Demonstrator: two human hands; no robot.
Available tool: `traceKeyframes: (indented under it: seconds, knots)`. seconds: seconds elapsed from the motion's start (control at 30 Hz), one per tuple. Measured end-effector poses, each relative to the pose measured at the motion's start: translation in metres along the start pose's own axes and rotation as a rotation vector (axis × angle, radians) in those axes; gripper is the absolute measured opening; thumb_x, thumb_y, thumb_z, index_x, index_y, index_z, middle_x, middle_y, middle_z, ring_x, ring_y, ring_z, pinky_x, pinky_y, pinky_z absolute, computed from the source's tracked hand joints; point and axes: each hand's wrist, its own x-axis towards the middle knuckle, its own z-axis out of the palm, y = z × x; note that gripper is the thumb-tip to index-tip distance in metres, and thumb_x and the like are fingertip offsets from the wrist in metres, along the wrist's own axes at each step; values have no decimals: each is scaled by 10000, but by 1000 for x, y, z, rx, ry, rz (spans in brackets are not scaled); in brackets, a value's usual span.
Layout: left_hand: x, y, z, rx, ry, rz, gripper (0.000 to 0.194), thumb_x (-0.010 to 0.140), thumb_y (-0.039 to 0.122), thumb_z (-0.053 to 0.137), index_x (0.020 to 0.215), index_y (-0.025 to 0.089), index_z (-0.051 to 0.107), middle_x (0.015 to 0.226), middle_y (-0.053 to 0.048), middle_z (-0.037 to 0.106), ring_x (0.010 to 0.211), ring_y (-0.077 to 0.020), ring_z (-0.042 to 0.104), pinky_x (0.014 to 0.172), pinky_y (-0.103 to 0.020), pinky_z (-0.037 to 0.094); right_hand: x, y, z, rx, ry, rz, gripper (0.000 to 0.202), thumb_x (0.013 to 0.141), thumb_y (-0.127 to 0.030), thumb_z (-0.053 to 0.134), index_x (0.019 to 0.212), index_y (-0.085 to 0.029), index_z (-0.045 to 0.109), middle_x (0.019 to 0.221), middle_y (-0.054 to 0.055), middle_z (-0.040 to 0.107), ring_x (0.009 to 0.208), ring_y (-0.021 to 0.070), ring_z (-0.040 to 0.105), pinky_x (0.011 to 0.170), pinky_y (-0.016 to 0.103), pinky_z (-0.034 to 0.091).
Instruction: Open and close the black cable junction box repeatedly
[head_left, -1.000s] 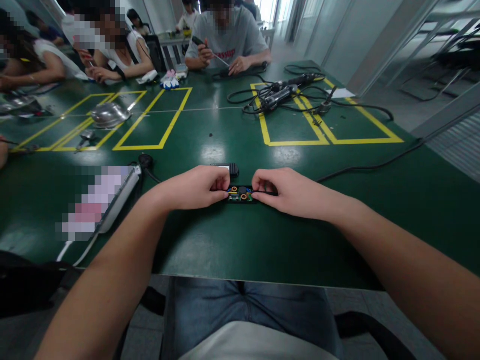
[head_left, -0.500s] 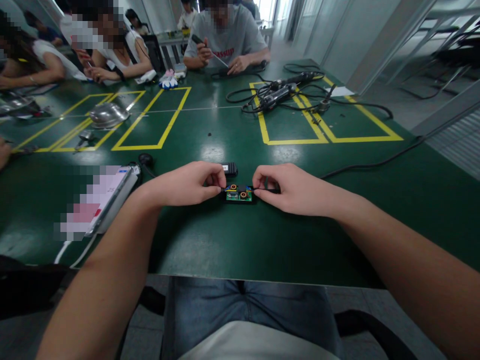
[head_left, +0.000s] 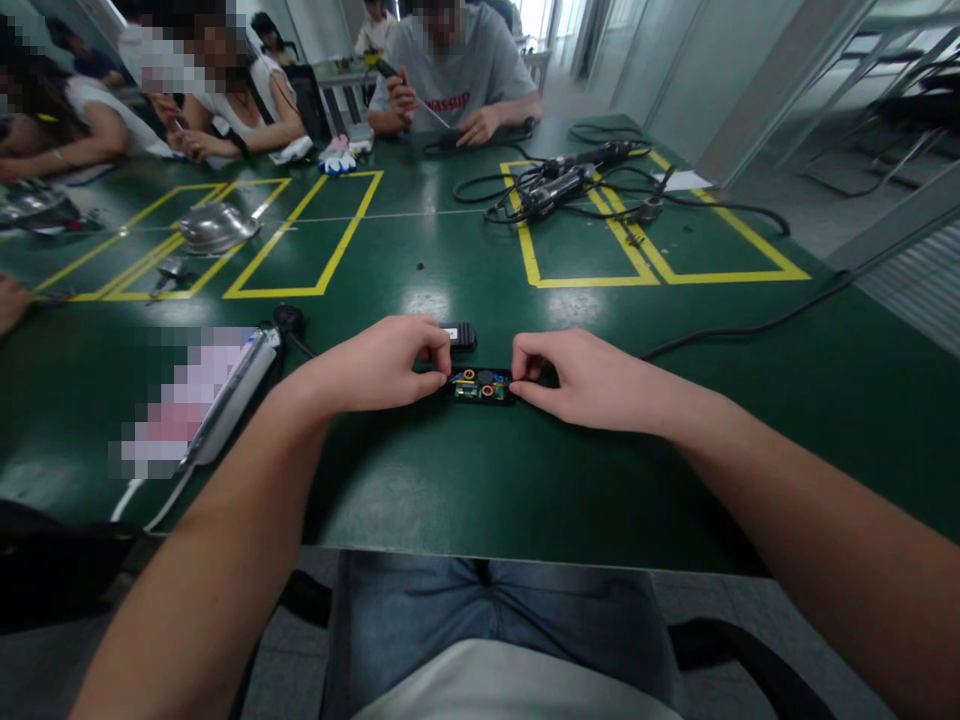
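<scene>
Left hand (head_left: 420, 365) and right hand (head_left: 559, 375) seemingly pinched opposite ends of the black casing (head_left: 484, 401) (contact was hidden) on the table (head_left: 450, 480); its circuit board (head_left: 469, 392), inside, wanted even, gentle pressure.

Your table (head_left: 480, 490) is big, green and a bit shiny, with yellow tape (head_left: 277, 295) stuck on it in boxes. Right in front of you is a small black case (head_left: 480, 402), open on top. Just behind it lies a black cover (head_left: 463, 337) with a white label. To your left is a phone (head_left: 202, 395) with a blurred screen, and a round black plug (head_left: 289, 322) near its far end. Farther back on that side, a shiny metal bowl (head_left: 214, 232) sits by the tape. Off to the right, black tools (head_left: 559, 190) lie in tangled cords, near some white paper (head_left: 682, 180). Gloves (head_left: 339, 160) rest at the back.
</scene>
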Motion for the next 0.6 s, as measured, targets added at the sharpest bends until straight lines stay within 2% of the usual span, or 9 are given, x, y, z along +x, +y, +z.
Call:
traceKeyframes:
  seconds: [0.07,0.1,0.17,0.2,0.27,0.33,0.47,0.6]
  knots:
    - [4,1,6,24,84,-6,97,920,234,724,876,205,805,1041,-63,736,956,-232,705,948,-379,563,0,0,1,5,-3,-2,138,969,-204,729,879,-254,637,846,9,732,763,199,660,712,322,441]
    - [7,0,10,42,167,-31,117,943,259,718,908,202,815,1081,-77,740,1018,-254,709,1018,-418,571,0,0,1,10,-4,-2,134,968,-208,724,883,-256,632,842,6,727,758,198,654,712,325,442]
    - [12,-2,18,77,332,-83,177,991,297,699,1022,202,844,1202,-108,761,1169,-298,705,1143,-495,555,-1,0,2,16,-4,-5,129,968,-213,714,887,-258,624,828,2,714,745,197,640,707,329,437]
    - [14,-4,21,87,375,-107,214,1001,304,700,1109,200,853,1288,-124,770,1235,-318,702,1180,-524,544,0,0,3,15,-1,-9,128,969,-214,707,887,-258,619,821,0,708,739,196,634,705,330,432]
    - [18,-9,27,89,348,-130,325,994,296,728,1278,189,843,1441,-149,774,1356,-349,696,1256,-559,510,0,0,4,8,3,-21,126,973,-215,696,888,-257,613,813,-2,697,734,194,627,702,329,423]
    - [20,-14,30,63,291,-164,415,984,259,735,1384,186,818,1477,-147,794,1392,-352,713,1268,-545,517,1,1,4,3,5,-31,120,978,-218,688,893,-256,612,813,-1,691,736,195,626,701,328,419]
    - [20,-15,29,17,280,-190,440,977,238,744,1409,190,819,1396,-128,843,1312,-331,766,1213,-501,569,1,1,3,3,-5,-27,128,982,-237,681,895,-262,591,815,3,683,738,200,627,699,335,427]
    - [13,-2,20,-69,328,-63,465,970,328,788,1408,176,821,1327,-123,836,1190,-297,774,1124,-458,606,-2,1,0,84,7,27,312,918,-330,788,1022,-286,498,897,9,720,802,223,678,729,347,488]
